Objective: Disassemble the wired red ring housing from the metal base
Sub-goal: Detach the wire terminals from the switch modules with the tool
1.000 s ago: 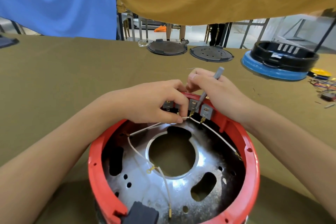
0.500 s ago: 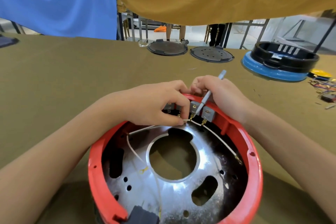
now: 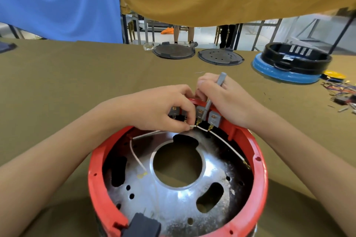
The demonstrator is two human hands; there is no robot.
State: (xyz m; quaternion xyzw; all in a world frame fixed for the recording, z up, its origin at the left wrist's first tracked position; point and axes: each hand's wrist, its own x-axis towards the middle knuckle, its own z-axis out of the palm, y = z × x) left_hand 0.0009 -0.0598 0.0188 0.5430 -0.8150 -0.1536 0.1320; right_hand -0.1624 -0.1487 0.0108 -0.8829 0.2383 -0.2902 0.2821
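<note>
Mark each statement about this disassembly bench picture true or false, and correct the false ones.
1. The right hand holds a grey tool. True.
2. The left hand pinches a white wire near the terminals. True.
3. The red ring housing lies apart from the metal base. False: it still surrounds the base.
4. Two dark round lids lie at the table's far edge. True.
5. The black ring on the right sits on a yellow disc. False: the disc beneath it is blue.
</note>
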